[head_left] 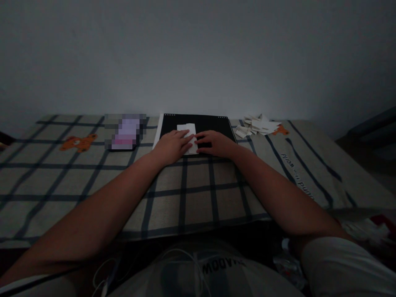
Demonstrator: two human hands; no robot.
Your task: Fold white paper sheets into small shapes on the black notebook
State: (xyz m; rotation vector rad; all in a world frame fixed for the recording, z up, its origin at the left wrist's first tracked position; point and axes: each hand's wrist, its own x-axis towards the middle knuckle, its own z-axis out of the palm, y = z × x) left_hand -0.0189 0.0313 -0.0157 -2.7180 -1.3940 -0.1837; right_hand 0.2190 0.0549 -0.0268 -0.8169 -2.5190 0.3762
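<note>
Paper folding is underway on a black board [213, 123] lying on a checked cloth [93, 173]. Both hands are pressing flat on a small white paper [188, 132] at the board's near edge: the left hand [171, 146] is lying with fingers spread over the paper's left part, and the right hand [215, 143] is meeting it fingertip to fingertip on the paper's right edge, neither one gripping, both bearing down. Judging by its narrow shape, the paper is already folded at least once, and a crease seems to be getting pressed now; how many folds are left cannot be told. Beyond the right hand, a heap of small white paper pieces [256, 126] is sitting on the cloth. Beyond the left hand, a blurred pinkish object [125, 133] is lying.
</note>
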